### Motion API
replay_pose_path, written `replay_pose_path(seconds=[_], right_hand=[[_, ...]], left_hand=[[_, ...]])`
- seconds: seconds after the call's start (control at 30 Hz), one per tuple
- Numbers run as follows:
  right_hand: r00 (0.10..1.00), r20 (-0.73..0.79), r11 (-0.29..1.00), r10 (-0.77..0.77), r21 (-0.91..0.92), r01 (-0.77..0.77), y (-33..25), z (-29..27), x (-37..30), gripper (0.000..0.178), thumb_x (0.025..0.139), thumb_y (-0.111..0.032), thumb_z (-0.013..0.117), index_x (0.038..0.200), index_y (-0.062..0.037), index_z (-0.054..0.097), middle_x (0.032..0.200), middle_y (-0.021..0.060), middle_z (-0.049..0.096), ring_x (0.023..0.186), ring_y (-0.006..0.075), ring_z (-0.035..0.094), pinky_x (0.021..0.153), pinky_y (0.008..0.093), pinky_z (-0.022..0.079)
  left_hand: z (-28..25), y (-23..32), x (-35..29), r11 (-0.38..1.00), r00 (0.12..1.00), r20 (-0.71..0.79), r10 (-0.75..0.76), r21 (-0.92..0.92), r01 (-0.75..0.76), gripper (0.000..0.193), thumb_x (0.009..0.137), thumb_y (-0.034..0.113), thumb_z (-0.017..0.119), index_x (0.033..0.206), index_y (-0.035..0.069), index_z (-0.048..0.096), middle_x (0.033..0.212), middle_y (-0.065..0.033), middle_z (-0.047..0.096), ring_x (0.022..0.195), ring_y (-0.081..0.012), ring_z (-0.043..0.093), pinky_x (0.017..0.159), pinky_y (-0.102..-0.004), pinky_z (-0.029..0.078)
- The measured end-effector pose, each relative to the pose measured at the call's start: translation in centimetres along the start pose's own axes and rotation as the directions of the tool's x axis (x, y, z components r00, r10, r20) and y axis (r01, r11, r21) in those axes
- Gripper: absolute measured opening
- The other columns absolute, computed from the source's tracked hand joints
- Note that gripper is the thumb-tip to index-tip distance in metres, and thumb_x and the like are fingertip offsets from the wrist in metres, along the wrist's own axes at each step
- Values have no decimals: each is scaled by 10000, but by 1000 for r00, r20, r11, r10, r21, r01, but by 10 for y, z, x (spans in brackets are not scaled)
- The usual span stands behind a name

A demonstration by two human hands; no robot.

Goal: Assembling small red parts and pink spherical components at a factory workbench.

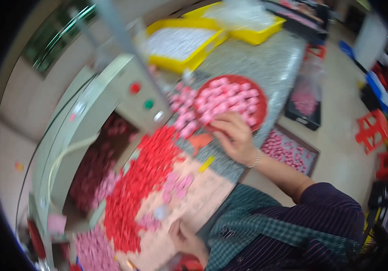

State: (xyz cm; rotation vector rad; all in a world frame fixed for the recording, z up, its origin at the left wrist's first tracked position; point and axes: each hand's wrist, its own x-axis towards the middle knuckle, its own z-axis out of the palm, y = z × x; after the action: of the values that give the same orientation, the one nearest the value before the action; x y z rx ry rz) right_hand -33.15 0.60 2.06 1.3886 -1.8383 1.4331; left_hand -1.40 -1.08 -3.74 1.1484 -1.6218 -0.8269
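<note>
My right hand (235, 137), a bracelet at its wrist, reaches to the near edge of a round red basin (262, 106) heaped with pink rounded pieces (228, 97). Its fingers are drawn together at the rim; what is between them is too blurred to make out. Low in the view, my left hand (188, 240) rests over the pale pink work surface (212, 187) with curled fingers, their contents hidden. Small red pieces (135, 185) lie in a long heap beyond it. Flat pink pieces (176, 185) and a small whitish round thing (161, 212) lie between the hands.
A pale machine housing (126, 81) with red and green buttons stands at the left, its opening facing the red heap. Yellow trays (164, 63) stand at the back of the table. More pink pieces (94, 250) are piled lower left. A tray (289, 149) of pink pieces sits beyond the table's edge.
</note>
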Motion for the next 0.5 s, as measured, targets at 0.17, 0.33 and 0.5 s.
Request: replay_pose_path(seconds=[0.17, 0.33, 0.5], right_hand=[[941, 337, 932, -7, 343, -115, -40, 40, -36, 266, 760, 56, 658, 1020, -2, 672, 1019, 134, 641, 925, 281, 621, 811, 356, 491], [817, 576, 859, -21, 428, -280, -70, 65, -50, 262, 756, 43, 670, 1013, -6, 667, 1021, 132, 627, 916, 266, 611, 789, 353, 496], [818, 543, 937, -188, 350, -18, -79, 85, -46, 241, 744, 40, 678, 981, 0, 660, 991, 132, 604, 903, 300, 596, 787, 375, 498]], left_hand=[[-6, 0, 1, 992, 982, -171, -84, -103, 67, 133, 934, -15, 575, 1054, -48, 621, 1067, -134, 639, 942, -184, 605, 872, -297, 492], [-16, -6, -2, 970, 938, -315, -144, -234, 70, 170, 933, -13, 580, 1100, -37, 601, 1067, -122, 637, 901, -152, 601, 832, -275, 500], [-18, -7, 0, 950, 912, -357, -203, -297, 96, 181, 933, -12, 581, 1112, -38, 594, 1073, -117, 637, 893, -147, 601, 835, -271, 497]])
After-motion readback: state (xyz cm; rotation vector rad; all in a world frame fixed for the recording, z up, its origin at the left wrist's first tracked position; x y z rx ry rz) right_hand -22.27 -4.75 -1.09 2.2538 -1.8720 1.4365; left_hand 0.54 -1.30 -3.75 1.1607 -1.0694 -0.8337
